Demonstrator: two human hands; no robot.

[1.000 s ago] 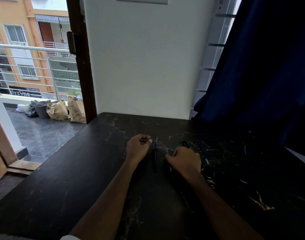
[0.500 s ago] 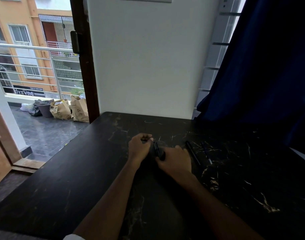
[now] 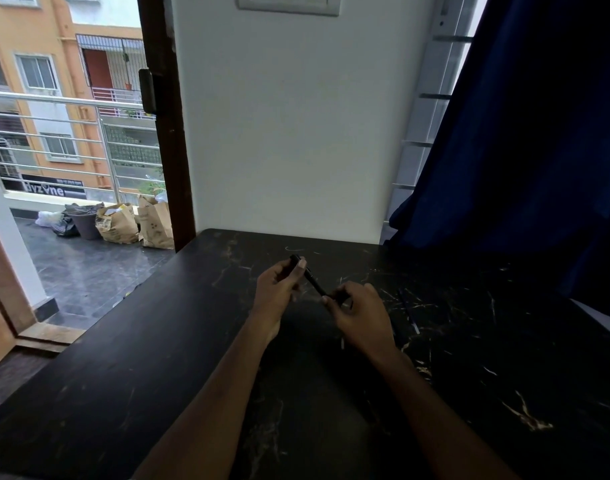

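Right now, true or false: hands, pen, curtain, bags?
1. The left hand and right hand both hold the pen. True.
2. The pen lies untouched on the table. False: it slants between the two hands, each gripping one end.
3. A blue curtain hangs on the right. True.
4. The bags stand on the table. False: they sit outside on the balcony floor.
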